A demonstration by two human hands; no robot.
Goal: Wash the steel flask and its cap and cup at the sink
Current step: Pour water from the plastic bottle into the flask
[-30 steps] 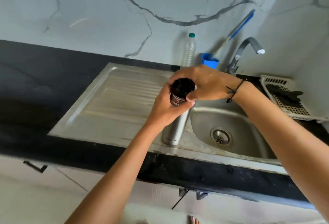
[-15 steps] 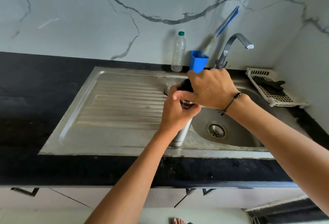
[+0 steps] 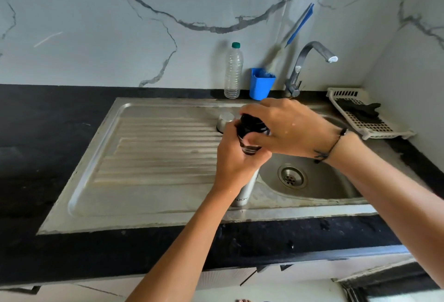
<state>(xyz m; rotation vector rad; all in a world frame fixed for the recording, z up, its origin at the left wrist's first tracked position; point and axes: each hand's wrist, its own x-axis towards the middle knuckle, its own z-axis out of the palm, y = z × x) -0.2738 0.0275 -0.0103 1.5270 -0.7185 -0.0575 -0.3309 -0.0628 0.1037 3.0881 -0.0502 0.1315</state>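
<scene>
The steel flask [image 3: 245, 192] stands upright on the drainboard beside the sink bowl [image 3: 319, 186]. My left hand [image 3: 236, 157] is wrapped around its upper body. On top sits the black cap [image 3: 252, 125], and my right hand [image 3: 288, 127] grips it from above. The steel cup [image 3: 225, 121] rests upside down on the drainboard [image 3: 153, 152] just behind my left hand. The flask's neck is hidden by my fingers.
The tap [image 3: 310, 61] arches over the bowl, with no water running. A clear plastic bottle [image 3: 233, 71] and a blue holder [image 3: 261, 83] with a brush stand at the wall. A white basket [image 3: 367, 121] holding a dark cloth lies on the black counter at right.
My head has tilted, so more of the counter front shows. Both hands stay on the flask and cap; the right hand has shifted a little around the cap.
</scene>
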